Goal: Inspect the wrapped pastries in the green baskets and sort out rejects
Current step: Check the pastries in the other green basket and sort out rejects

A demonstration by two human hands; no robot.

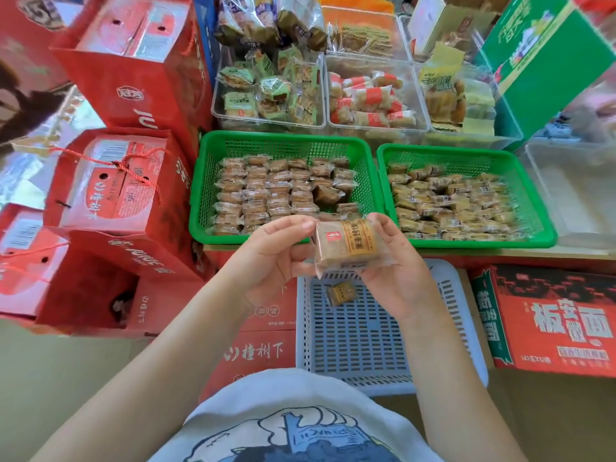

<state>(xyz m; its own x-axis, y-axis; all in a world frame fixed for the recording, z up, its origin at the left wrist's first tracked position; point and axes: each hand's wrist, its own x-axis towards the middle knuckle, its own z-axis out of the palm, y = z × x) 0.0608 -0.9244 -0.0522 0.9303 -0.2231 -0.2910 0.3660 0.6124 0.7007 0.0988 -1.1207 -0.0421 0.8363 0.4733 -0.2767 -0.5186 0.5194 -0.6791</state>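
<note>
Two green baskets stand side by side on a shelf, the left basket (206, 181) and the right basket (533, 195), both filled with several wrapped brown pastries. In front of the left basket, my left hand (270, 255) and my right hand (396, 265) hold one wrapped pastry (346, 245) between them, each pinching one end of its clear wrapper. Its label faces me. Below my hands a white slotted basket (366, 338) holds one small wrapped pastry (340, 292).
Clear tubs (320, 95) of other wrapped snacks sit behind the green baskets. Red gift boxes (113, 195) are stacked at the left, a red carton (553, 321) at the lower right, a green carton (540, 55) at the upper right. An empty clear tub (573, 195) stands far right.
</note>
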